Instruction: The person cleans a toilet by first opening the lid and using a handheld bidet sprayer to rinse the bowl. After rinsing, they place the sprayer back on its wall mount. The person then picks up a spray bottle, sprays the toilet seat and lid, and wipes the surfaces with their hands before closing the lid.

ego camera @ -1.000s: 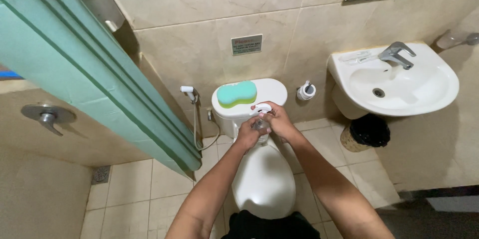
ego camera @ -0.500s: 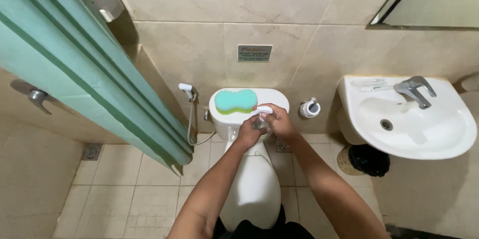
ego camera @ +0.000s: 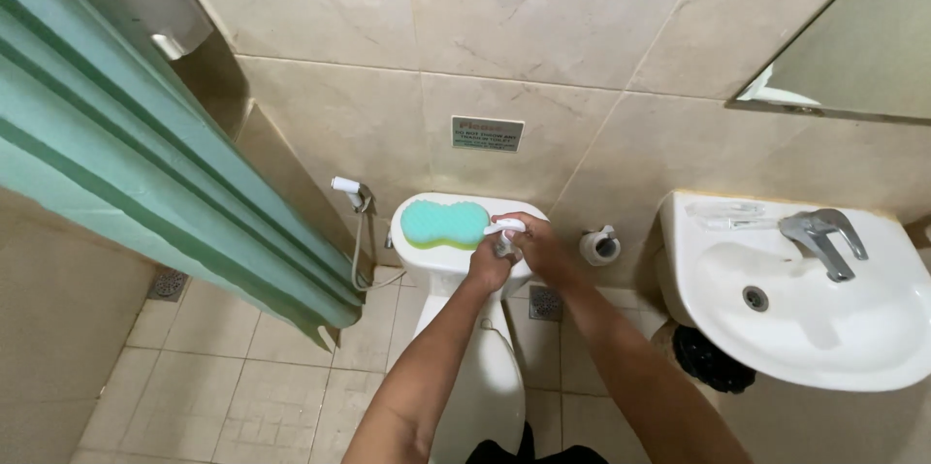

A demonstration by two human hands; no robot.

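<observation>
Two hands point(ego camera: 512, 253) clasp small white bottle point(ego camera: 504, 229).

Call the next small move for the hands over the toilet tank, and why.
Probably finish working the small white-capped bottle open: both the left hand and right hand are closed around it above the toilet tank, while the teal sponge lies untouched on the lid beside them.

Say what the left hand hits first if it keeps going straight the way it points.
Likely the sponge on the tank: the left hand points up and forward over the lid, sponge just ahead. Depth is unclear; the wall lies beyond.
</observation>
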